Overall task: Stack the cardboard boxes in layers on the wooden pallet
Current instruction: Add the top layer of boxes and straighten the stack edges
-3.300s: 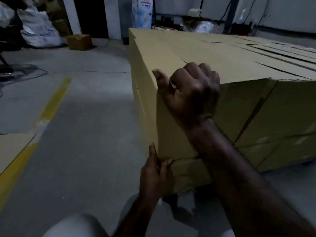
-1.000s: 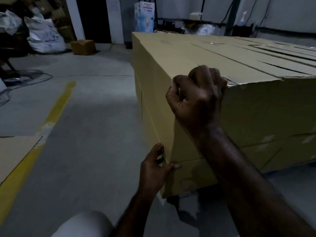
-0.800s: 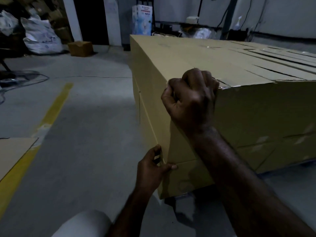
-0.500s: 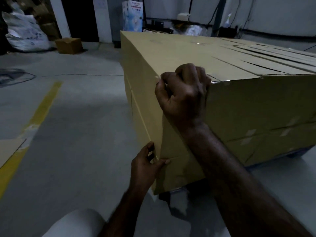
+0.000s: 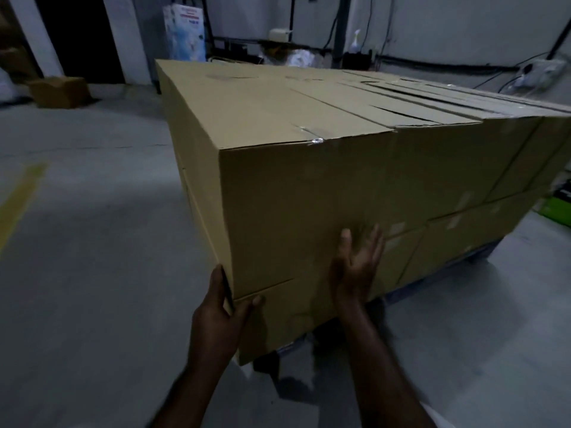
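Left hand (image 5: 221, 307), right hand (image 5: 355, 273): two. Box layers (image 5: 309, 193): two. Loose box (image 5: 58, 91): one.

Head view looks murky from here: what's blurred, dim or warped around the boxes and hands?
Head view: dim overall, floor patchily lit; right hand motion-blurred in front of the boxes, left hand gripping their corner sharper; wide-angle lens bows the stack's edges; small glint on tape at the top edge; deep shadow beneath the stack.

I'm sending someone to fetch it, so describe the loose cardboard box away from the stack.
Find the big stack of cardboard boxes. Look beyond its far left corner toward the dark doorway. The small box sits alone on the floor there, not stacked on anything.
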### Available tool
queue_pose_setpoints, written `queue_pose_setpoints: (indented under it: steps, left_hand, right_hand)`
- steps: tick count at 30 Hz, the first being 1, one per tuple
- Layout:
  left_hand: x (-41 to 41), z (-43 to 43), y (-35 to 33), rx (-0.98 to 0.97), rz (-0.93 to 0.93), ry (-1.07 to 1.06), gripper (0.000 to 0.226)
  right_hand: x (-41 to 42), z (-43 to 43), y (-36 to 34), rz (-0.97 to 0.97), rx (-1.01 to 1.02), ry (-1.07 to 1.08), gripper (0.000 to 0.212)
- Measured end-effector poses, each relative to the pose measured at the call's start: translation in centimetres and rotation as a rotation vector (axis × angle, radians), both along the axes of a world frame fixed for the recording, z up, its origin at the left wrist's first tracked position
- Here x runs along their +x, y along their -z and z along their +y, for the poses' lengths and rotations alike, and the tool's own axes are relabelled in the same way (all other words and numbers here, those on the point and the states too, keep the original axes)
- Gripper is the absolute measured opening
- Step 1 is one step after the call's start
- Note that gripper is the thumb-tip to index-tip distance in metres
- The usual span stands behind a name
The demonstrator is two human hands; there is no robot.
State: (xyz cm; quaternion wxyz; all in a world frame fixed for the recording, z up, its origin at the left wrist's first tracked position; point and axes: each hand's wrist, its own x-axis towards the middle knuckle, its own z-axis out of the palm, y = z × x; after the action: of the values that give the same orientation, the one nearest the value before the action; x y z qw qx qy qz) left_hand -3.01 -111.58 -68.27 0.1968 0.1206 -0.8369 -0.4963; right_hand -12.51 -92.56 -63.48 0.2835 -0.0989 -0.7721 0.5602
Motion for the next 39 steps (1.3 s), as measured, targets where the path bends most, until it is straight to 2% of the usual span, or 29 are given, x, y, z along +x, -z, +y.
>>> queue_pose_setpoints:
  steps: [3, 9, 13, 17, 21, 25, 33, 35, 39]
  left_hand:
    - [-0.2, 0.4, 0.0, -0.022, -0.011, -0.018, 0.094]
    - [-0.2, 0.9, -0.1, -0.024, -0.018, -0.07, 0.092]
    - [0.0, 1.4, -0.1, -0.003, -0.014, -0.107, 0.08]
    - [0.4, 2.1, 0.0, -0.005, 0.034, -0.15, 0.071]
    - [0.7, 2.4, -0.1, -0.008, 0.061, -0.133, 0.07]
    - [0.7, 2.5, -0.5, 0.066, 0.072, -0.122, 0.069]
    - [0.6, 2.0, -0.1, 0.206, 0.109, -0.12, 0.06]
    - [0.5, 1.9, -0.2, 0.234, 0.117, -0.117, 0.056]
    - [0.4, 1.9, 0.2, 0.299, 0.124, -0.112, 0.047]
  right_hand:
    - [-0.2, 0.4, 1.9, -0.093, 0.016, -0.155, 0.089]
    - [0.0, -0.4, 2.3, -0.099, -0.012, -0.162, 0.084]
    - [-0.1, 0.1, 2.7, -0.083, -0.053, -0.17, 0.08]
    - [-0.3, 0.4, 3.2, -0.034, -0.163, -0.2, 0.059]
    - [-0.9, 1.4, 4.1, -0.013, -0.104, -0.108, 0.065]
    - [-1.8, 2.8, 4.2, -0.011, -0.113, -0.014, 0.051]
    - [-3.2, 5.4, 5.3, -0.091, -0.35, -0.128, 0.02]
    - [-3.3, 5.9, 5.3, -0.124, -0.388, -0.171, 0.021]
    - [-3.5, 6.4, 5.4, -0.106, -0.333, -0.189, 0.023]
